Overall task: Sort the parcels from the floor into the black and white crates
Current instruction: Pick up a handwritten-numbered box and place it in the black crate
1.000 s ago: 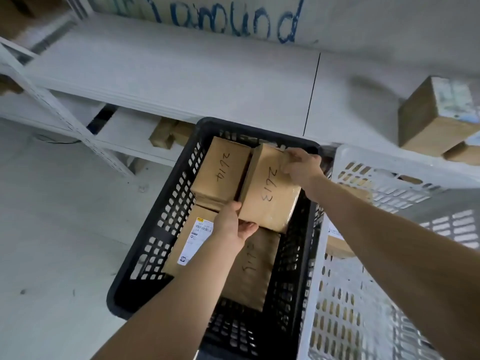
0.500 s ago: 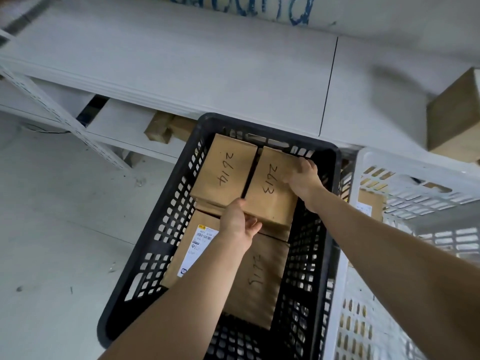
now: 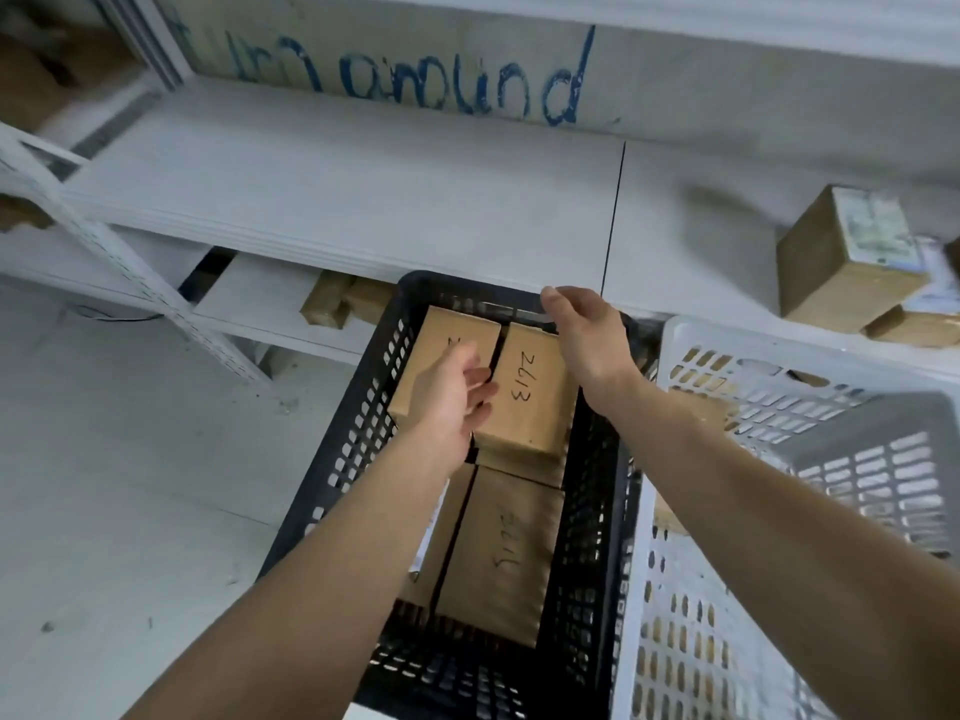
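Above the black crate [image 3: 358,433], perforated plastic with slotted walls: left hand [image 3: 451,402] open, fingers loosely spread, over smooth kraft boxes. Right hand [image 3: 589,337] open too, empty, by the far rim. Box 2613 [image 3: 524,394] flat on top inside, rectangular, marker-numbered. White crate [image 3: 779,407] touching alongside, same lattice.

A white shelf [image 3: 363,200] runs beyond both hands, its board bare above the left hand [image 3: 449,402]. To the right of the right hand [image 3: 587,340], cardboard boxes [image 3: 841,262] sit on it.
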A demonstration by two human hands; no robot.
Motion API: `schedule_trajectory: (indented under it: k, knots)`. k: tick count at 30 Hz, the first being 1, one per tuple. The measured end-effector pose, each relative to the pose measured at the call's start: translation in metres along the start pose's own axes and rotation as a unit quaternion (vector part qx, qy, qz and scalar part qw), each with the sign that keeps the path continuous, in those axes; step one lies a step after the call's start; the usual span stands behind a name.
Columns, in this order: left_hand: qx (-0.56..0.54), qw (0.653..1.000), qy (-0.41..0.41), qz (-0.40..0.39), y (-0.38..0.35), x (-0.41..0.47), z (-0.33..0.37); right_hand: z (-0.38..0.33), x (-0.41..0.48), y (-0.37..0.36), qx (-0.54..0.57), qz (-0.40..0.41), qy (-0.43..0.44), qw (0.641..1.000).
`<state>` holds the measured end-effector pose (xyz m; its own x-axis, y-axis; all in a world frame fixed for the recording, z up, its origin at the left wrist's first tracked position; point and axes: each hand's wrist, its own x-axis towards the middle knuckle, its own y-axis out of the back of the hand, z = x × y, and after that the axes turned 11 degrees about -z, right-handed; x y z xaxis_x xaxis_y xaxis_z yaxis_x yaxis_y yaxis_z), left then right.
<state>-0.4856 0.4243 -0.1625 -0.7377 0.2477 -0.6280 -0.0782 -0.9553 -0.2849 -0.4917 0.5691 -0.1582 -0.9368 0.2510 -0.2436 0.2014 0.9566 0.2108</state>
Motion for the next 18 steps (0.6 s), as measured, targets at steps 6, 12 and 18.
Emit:
schedule_trajectory:
  k: [6,12,18]
  knots:
    - [0.019,0.986,-0.139,-0.090,-0.024,-0.049,0.043,-0.039,-0.057,0.013,0.081,0.041,0.078,0.993]
    - [0.137,0.941,-0.174,-0.258,-0.083,-0.097,0.050,-0.052,-0.139,0.056,0.105,0.187,0.123,0.969]
    - [0.214,0.846,-0.143,-0.466,-0.117,-0.151,0.009,-0.033,-0.253,0.075,0.105,0.383,0.100,0.912]
